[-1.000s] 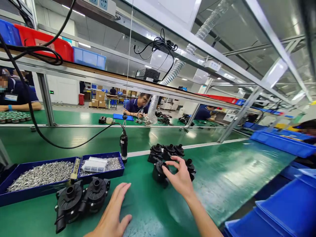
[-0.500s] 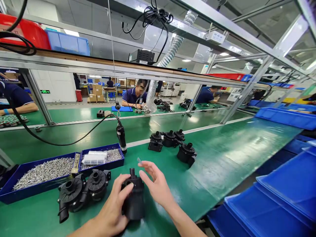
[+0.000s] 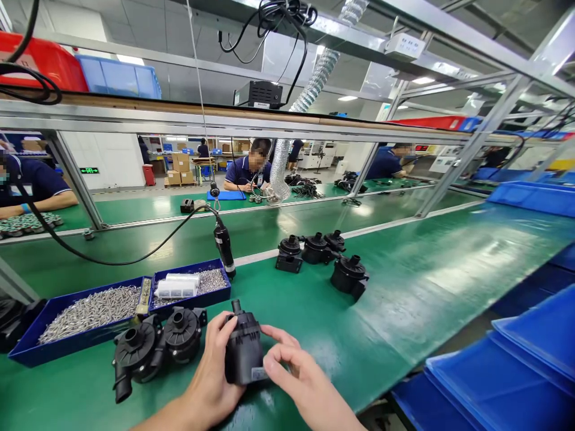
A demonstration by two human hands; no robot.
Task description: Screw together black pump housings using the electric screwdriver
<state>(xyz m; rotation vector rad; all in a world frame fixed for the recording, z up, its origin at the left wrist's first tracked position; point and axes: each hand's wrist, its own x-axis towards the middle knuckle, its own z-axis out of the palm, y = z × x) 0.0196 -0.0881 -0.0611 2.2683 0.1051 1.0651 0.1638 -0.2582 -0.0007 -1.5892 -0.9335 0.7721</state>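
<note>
A black pump housing (image 3: 245, 350) with a nozzle on top is held tilted over the green table. My left hand (image 3: 214, 365) wraps round its left side. At its lower right, a small pale label (image 3: 259, 373) lies against the black surface. My right hand (image 3: 291, 368) has its thumb and fingertips bent together at the label's right end, with the forefinger near the housing's upper right side. Two more black pumps (image 3: 135, 347) (image 3: 182, 332) stand to the left of my left hand.
Blue trays of screws (image 3: 90, 314) and small metal parts (image 3: 213, 280) stand at left. An electric screwdriver (image 3: 223, 245) hangs behind them. Several black pumps (image 3: 348, 274) stand farther back. Blue bins (image 3: 507, 383) are at right. People work across the table.
My right hand has come down from above the housing to its lower right side, bringing the small label against it. My left hand has tilted the housing slightly.
</note>
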